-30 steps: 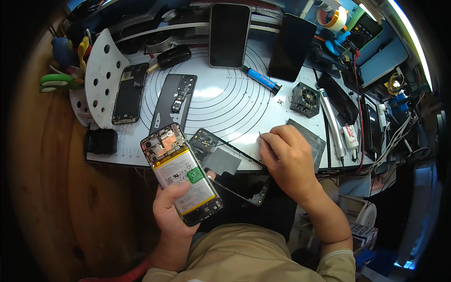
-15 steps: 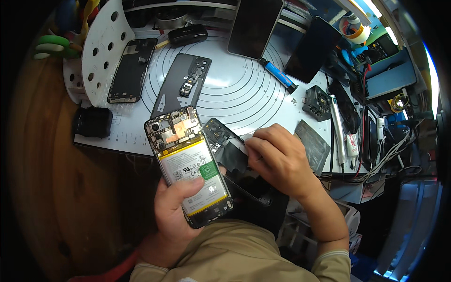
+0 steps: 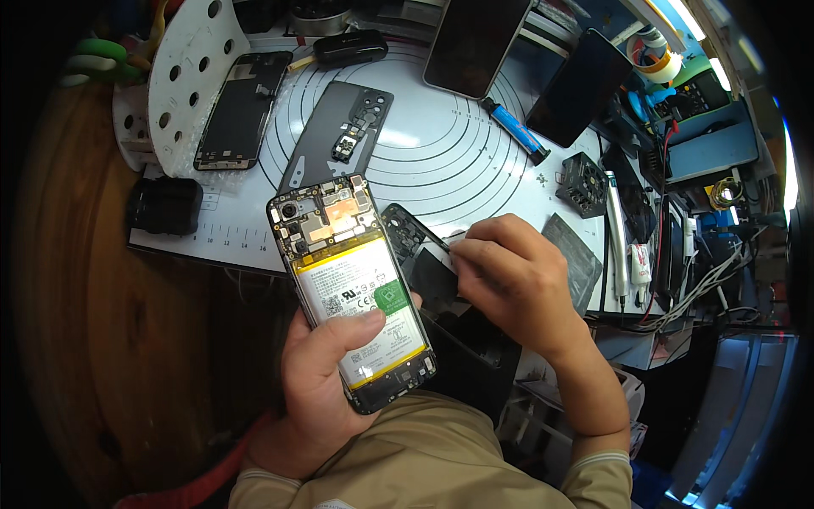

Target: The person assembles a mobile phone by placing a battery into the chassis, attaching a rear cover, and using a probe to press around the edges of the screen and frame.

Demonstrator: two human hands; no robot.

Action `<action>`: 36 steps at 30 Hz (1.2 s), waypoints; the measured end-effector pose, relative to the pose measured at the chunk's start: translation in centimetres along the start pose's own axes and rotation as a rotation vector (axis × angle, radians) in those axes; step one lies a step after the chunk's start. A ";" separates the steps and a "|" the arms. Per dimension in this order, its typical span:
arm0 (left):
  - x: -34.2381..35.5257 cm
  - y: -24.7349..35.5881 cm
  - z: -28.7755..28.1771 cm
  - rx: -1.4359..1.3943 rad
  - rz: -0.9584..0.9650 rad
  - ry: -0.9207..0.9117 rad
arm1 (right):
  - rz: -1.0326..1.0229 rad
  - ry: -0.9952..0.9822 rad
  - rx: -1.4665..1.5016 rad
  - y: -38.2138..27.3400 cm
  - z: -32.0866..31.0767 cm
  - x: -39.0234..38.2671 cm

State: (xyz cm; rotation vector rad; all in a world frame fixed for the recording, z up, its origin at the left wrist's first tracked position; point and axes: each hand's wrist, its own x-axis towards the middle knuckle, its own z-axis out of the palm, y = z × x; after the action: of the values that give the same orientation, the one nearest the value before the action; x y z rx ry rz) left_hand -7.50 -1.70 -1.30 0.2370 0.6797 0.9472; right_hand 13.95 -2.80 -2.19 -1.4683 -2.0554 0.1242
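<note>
My left hand (image 3: 326, 365) grips an opened phone (image 3: 360, 335) along its lower half, thumb across the white battery, board and camera exposed at the top. My right hand (image 3: 517, 280) is closed, fingertips pinched beside a dark phone housing (image 3: 398, 220) that lies partly hidden behind the held phone; what they hold is too small and hidden to make out. Farther back, a grey back cover (image 3: 318, 127) lies on the ringed white mat (image 3: 441, 182) with a small dark part on it.
A screen assembly (image 3: 237, 110) on bubble wrap and a holed white stand (image 3: 182, 51) are left. Two phones (image 3: 471, 47) stand behind a blue tube (image 3: 513, 127). Right lie a black fan block (image 3: 581, 182), grey pad (image 3: 572, 263), silver cylinder (image 3: 617, 237) and cables.
The view has shifted, so the desk sits higher in the picture. My right fingertips have moved left toward the dark housing. My left hand and held phone are slightly higher in the picture.
</note>
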 end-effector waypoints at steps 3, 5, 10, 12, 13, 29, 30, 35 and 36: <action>-0.1 0.0 0.1 -0.005 0.000 0.002 | 0.136 0.003 0.081 -0.3 -0.2 0.3; -0.1 0.0 0.2 -0.007 0.002 0.006 | 0.198 -0.014 0.112 -0.5 -0.4 0.7; -0.1 -0.2 0.3 0.013 0.012 0.023 | 0.308 -0.044 0.159 -0.7 -0.5 1.1; -0.1 -0.2 0.4 0.013 0.011 0.028 | 0.318 -0.048 0.160 -0.8 -0.5 1.2; -0.2 -0.2 0.4 0.013 0.010 0.031 | 0.328 -0.052 0.160 -0.8 -0.5 1.2; -0.2 -0.3 0.3 -0.032 0.003 -0.007 | 0.160 0.088 -0.032 -1.0 1.0 0.2; -0.1 -0.3 0.3 -0.033 0.012 -0.013 | 0.149 0.096 -0.041 -1.0 1.0 0.2; 0.0 0.0 -0.1 -0.011 0.026 -0.046 | 0.322 0.035 0.143 -1.3 -0.5 0.5; 0.0 0.1 0.0 -0.018 0.016 -0.034 | 0.350 0.051 0.189 -1.0 -1.0 0.5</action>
State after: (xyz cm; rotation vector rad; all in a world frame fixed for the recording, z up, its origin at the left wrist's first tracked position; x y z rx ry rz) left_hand -7.57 -1.63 -1.28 0.2425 0.6383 0.9622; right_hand 13.56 -3.02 -0.78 -1.6766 -1.6795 0.4054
